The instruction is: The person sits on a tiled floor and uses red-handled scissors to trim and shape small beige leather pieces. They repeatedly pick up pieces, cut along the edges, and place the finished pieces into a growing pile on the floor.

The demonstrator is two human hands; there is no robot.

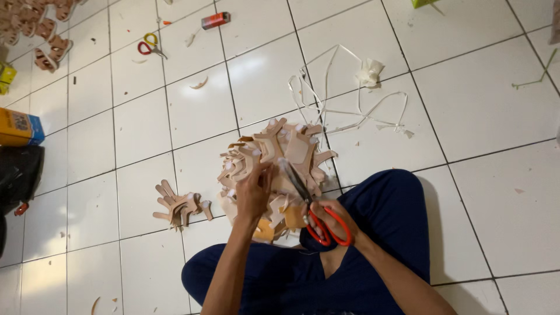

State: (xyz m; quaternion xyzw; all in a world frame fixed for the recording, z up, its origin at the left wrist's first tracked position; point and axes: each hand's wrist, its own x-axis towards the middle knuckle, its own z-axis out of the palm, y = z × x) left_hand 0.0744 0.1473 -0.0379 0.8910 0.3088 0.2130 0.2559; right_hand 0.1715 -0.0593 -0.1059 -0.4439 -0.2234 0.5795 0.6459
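Note:
My left hand grips a tan cut-out piece at the edge of a heap of tan shaped pieces lying on the white tiled floor in front of my crossed legs. My right hand holds red-handled scissors, whose blades point up-left into the piece held by the left hand. My legs in dark blue trousers fill the lower middle of the view.
A small stack of tan pieces lies to the left. White trimmed strips curl beyond the heap. Further off are small scissors with red and yellow handles, a red lighter-like object, more tan pieces, a yellow box and a black bag.

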